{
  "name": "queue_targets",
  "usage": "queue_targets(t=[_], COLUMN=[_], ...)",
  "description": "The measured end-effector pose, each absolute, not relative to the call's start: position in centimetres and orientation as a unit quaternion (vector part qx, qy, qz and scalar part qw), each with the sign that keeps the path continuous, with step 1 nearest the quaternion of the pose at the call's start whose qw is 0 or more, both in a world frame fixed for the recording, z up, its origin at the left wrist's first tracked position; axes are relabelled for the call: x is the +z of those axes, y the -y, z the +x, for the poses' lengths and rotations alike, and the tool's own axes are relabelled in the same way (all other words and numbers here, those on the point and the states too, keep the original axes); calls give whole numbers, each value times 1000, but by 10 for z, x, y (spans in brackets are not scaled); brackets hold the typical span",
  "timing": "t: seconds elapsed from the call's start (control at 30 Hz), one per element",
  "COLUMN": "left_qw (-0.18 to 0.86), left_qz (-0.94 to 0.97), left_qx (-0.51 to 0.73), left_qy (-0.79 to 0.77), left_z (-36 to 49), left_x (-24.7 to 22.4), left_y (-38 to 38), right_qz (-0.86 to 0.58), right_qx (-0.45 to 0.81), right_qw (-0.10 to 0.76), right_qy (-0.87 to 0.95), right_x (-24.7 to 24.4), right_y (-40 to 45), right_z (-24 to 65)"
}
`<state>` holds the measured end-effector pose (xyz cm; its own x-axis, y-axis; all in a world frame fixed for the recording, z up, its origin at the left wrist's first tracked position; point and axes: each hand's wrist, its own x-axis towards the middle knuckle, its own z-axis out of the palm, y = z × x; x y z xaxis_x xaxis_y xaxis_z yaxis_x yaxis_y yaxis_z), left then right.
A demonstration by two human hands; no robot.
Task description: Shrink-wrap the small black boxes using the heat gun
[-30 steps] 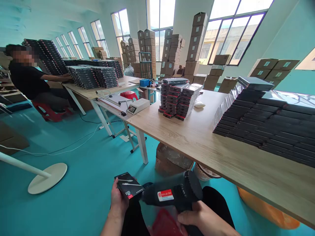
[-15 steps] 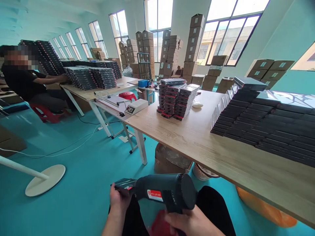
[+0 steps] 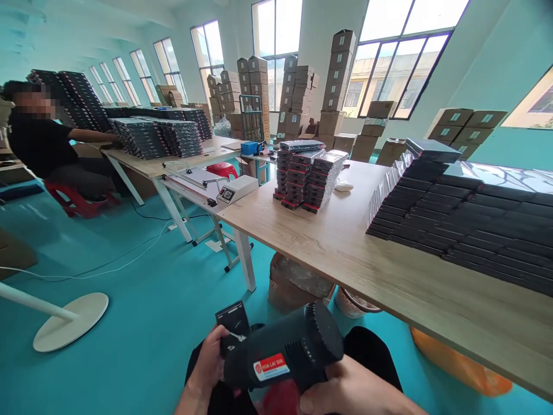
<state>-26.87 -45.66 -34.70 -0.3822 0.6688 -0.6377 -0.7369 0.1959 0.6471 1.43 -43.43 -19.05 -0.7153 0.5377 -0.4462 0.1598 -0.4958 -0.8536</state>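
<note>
My right hand (image 3: 332,386) is wrapped round the handle of a dark heat gun (image 3: 280,349) with a red and white label. The gun's barrel points left, its round back end faces me. My left hand (image 3: 209,351) grips a small black box (image 3: 233,323) with pale print, held tilted up behind the gun's front end. The barrel hides the lower part of the box and some of the left fingers. Both hands are low in the view, above my lap, in front of the wooden table (image 3: 345,253).
Black wrapped boxes form a large stack (image 3: 475,219) at the right and a smaller one (image 3: 302,176) mid-table. A sealing machine (image 3: 237,189) stands at the table's left end. A seated person (image 3: 38,135) is far left. An open carton (image 3: 294,285) sits below the table.
The black box has turned upright, showing its printed face. The heat gun has shifted and swung so its front end is lower and nearer my left hand. The seated person's arm has moved.
</note>
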Motion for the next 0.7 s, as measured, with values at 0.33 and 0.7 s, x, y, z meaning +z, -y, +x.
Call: queue_targets(t=[0.33,0.7], left_qw=[582,611], left_qz=[69,-65], left_qx=[628,660], left_qy=[-511,-432], left_z=[-270,-288], left_x=[-349,-366], left_y=[458,461], right_qz=[-422,-328], right_qx=[747,767], right_qw=[205,30], right_qy=[471,551], right_x=[-202,-202], right_y=[379,426], right_z=[-1,40])
